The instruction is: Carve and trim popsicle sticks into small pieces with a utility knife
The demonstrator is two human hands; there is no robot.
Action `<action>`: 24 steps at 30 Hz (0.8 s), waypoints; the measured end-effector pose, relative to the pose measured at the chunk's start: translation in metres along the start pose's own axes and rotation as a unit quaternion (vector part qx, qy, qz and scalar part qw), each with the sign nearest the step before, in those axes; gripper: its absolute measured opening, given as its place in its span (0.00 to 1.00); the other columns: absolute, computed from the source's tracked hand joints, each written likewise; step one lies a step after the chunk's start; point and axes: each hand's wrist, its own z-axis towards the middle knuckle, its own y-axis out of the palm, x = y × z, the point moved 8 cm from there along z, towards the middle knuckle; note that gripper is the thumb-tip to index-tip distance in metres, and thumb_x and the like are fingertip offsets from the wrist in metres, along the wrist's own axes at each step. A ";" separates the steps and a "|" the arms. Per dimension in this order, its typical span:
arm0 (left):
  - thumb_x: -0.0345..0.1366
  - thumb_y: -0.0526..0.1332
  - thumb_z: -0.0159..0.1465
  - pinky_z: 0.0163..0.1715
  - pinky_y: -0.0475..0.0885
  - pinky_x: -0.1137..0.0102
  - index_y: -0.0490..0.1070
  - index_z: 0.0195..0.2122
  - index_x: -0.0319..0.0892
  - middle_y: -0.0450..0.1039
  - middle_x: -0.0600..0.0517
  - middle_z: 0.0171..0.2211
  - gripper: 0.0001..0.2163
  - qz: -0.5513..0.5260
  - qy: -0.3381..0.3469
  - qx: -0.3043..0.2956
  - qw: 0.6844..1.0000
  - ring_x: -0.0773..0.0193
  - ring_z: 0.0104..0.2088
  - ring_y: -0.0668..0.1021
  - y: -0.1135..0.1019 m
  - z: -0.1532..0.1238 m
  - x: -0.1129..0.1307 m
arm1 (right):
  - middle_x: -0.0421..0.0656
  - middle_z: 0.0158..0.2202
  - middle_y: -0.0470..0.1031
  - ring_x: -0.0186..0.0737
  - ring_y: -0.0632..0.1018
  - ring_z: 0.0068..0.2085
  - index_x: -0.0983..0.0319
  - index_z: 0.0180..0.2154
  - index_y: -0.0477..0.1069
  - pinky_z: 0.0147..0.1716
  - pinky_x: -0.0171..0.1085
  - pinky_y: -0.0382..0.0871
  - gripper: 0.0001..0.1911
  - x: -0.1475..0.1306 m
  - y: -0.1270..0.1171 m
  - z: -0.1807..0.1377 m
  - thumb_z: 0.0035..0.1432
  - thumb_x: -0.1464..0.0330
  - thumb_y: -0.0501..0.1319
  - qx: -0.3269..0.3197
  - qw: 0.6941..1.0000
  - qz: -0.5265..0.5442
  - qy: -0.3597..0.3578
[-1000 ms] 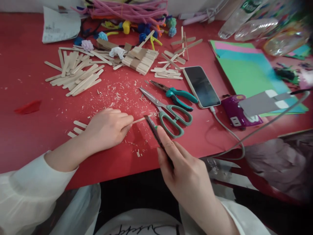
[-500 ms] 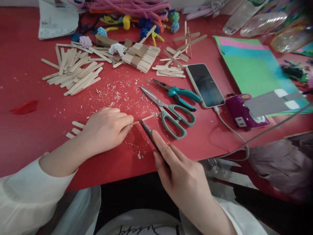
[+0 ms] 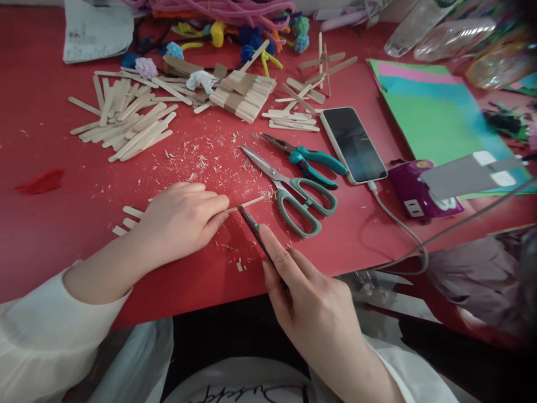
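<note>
My left hand [image 3: 188, 218] is closed on a thin wooden craft stick [image 3: 251, 202], its free end pointing right just above the red table. In my right hand [image 3: 302, 291] is a slim dark utility knife [image 3: 254, 228] with a green spot; its blade tip meets the stick close to my left fingertips. Small wood shavings [image 3: 201, 159] are scattered beyond my hands. Several craft sticks [image 3: 131, 215] lie partly hidden behind my left wrist. Grey-green scissors [image 3: 300, 204] rest open just right of the stick, with teal-handled pliers [image 3: 312, 162] behind them.
Loose craft sticks [image 3: 126, 117] form a pile at the back left, near a banded bundle [image 3: 243, 95]. A phone [image 3: 354, 144] on a white cable, a purple box [image 3: 419, 190] and green sheets [image 3: 440, 112] occupy the right. The table's front edge [image 3: 235, 302] runs below my hands.
Almost nothing differs. The knife and both hands stay at nearly the same spot on the stick; the whole view has shifted very slightly.
</note>
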 end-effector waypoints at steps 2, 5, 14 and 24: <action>0.40 0.51 0.64 0.24 0.59 0.69 0.61 0.23 0.44 0.63 0.54 0.20 0.13 -0.045 -0.051 0.002 0.998 0.62 0.24 0.69 -0.004 -0.001 -0.009 | 0.41 0.27 0.75 0.32 0.69 0.15 0.69 0.53 0.67 0.11 0.33 0.58 0.19 -0.001 0.000 0.000 0.64 0.70 0.49 0.001 1.000 -0.003 -0.002; 0.41 0.48 0.66 0.21 0.57 0.72 0.60 0.23 0.43 0.59 0.57 0.17 0.15 -0.124 -0.169 0.034 0.977 0.67 0.20 0.65 -0.015 -0.006 -0.030 | 0.39 0.25 0.73 0.32 0.70 0.16 0.69 0.53 0.67 0.11 0.33 0.57 0.19 -0.001 0.000 -0.001 0.64 0.70 0.49 0.001 1.000 -0.001 0.000; 0.37 0.52 0.65 0.23 0.60 0.77 0.65 0.34 0.41 0.68 0.58 0.25 0.07 -0.148 -0.253 0.081 0.953 0.72 0.21 0.68 -0.024 -0.014 -0.046 | 0.37 0.24 0.71 0.32 0.69 0.17 0.68 0.55 0.65 0.12 0.33 0.57 0.20 0.000 0.003 -0.003 0.64 0.70 0.50 -0.007 1.000 0.005 0.010; 0.39 0.54 0.62 0.23 0.60 0.73 0.67 0.28 0.44 0.69 0.57 0.22 0.08 -0.141 -0.213 0.085 0.963 0.69 0.22 0.68 -0.020 -0.011 -0.040 | 0.37 0.23 0.68 0.31 0.69 0.18 0.69 0.56 0.63 0.13 0.33 0.57 0.21 0.000 0.004 -0.001 0.64 0.71 0.47 -0.026 1.000 0.006 0.010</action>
